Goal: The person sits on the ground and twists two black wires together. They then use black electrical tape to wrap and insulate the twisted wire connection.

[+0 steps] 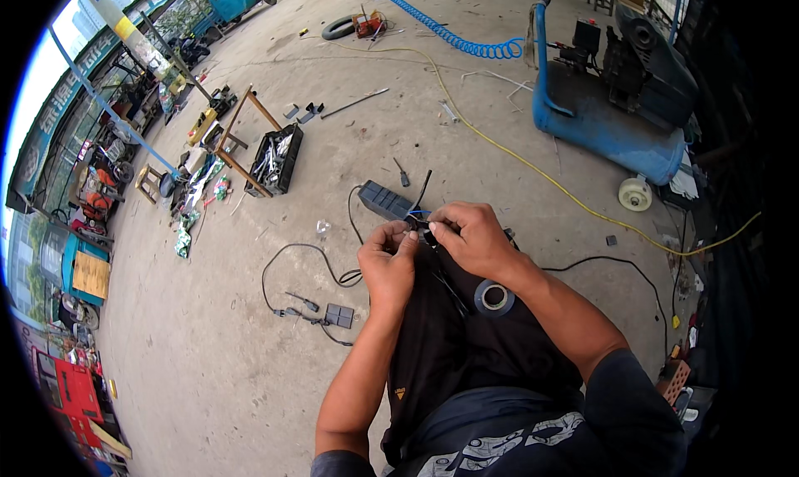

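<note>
Above my lap my left hand (389, 262) and my right hand (473, 237) are close together, thumbs and fingertips pinched. Between them run thin wires (419, 214), one of them blue, leading to a dark grey ribbed box (384, 201) just beyond my fingers. Both hands grip these wires; the exact spot is partly hidden by the fingers. A small black piece shows under my right fingertips, too small to name. On my right thigh rests a roll of black tape (494, 298). A black cable (312, 245) loops over the floor left of my knees.
On the concrete lie a screwdriver (403, 174), a small grey block (339, 315) and a yellow hose (499, 145). A black crate of tools (287, 156) stands left, by a wooden frame (235, 136). At right is a blue air compressor (599, 136) with a coiled blue hose (466, 46).
</note>
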The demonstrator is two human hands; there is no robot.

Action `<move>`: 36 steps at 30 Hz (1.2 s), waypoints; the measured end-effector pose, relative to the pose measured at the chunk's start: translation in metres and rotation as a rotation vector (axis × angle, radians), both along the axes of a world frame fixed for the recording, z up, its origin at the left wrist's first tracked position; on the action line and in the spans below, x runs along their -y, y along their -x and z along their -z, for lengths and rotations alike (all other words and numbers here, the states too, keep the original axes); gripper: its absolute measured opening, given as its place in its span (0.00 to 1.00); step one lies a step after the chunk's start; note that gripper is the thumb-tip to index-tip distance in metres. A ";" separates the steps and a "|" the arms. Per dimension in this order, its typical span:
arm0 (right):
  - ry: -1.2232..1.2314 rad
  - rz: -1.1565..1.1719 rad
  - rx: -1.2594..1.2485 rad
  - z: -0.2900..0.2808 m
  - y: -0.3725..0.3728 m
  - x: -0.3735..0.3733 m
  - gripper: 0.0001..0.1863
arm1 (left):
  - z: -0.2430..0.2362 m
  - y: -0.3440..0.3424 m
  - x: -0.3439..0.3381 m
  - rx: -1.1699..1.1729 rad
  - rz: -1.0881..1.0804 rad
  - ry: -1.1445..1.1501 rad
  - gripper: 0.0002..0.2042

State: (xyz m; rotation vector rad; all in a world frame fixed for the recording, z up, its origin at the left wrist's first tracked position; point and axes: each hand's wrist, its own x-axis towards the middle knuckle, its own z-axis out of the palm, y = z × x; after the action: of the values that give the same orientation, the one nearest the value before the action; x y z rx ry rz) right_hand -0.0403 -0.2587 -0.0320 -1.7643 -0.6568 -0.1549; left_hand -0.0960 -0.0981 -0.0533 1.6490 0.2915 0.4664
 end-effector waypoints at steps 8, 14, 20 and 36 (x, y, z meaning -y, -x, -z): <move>0.047 0.061 0.251 0.008 0.002 -0.006 0.04 | -0.019 0.005 0.005 -0.135 0.062 0.186 0.13; 0.102 0.044 0.368 0.012 0.009 -0.002 0.04 | -0.024 0.002 0.001 -0.232 0.173 0.445 0.13; 0.012 0.082 0.354 0.014 0.011 -0.004 0.05 | -0.021 0.001 0.007 -0.177 0.239 0.582 0.10; -0.369 0.061 -0.379 -0.007 0.021 -0.004 0.21 | -0.021 0.002 0.007 -0.114 0.361 0.695 0.09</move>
State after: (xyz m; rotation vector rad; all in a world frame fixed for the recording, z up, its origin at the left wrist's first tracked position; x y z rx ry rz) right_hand -0.0611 -0.2549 -0.0252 -1.4051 -0.2769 0.0182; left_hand -0.0982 -0.1052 -0.0321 1.0124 0.2011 -0.0164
